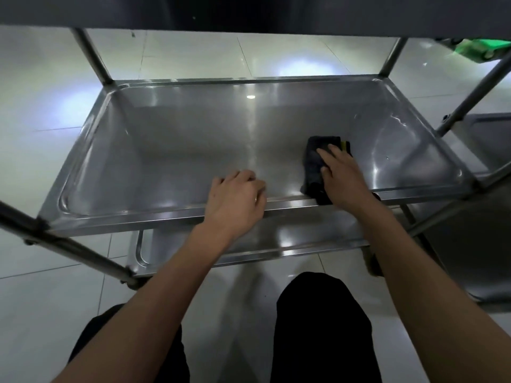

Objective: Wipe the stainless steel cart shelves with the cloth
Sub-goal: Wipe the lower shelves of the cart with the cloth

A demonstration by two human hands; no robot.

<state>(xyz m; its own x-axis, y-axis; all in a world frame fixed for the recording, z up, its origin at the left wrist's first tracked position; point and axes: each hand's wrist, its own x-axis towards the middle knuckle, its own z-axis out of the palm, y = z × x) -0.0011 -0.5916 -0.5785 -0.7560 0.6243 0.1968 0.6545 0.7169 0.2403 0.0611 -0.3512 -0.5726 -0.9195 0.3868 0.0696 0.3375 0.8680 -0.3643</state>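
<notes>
Dark trousers (320,327) over pale floor tiles (41,313) (glossy); steel shelf (179,150) ahead.

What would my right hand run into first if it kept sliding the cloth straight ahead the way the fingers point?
Probably nothing soon: the right hand points up-left across the middle shelf, which looks bare. The far raised rim would come first, though depth is uncertain.

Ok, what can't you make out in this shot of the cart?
Head view only:
- Top shelf: only its dark underside shows, cut off by the upper edge.
- Bottom shelf: mostly hidden under the middle shelf.
- Cloth: partly covered by the right hand.
- Green object: cropped, unidentifiable.
</notes>
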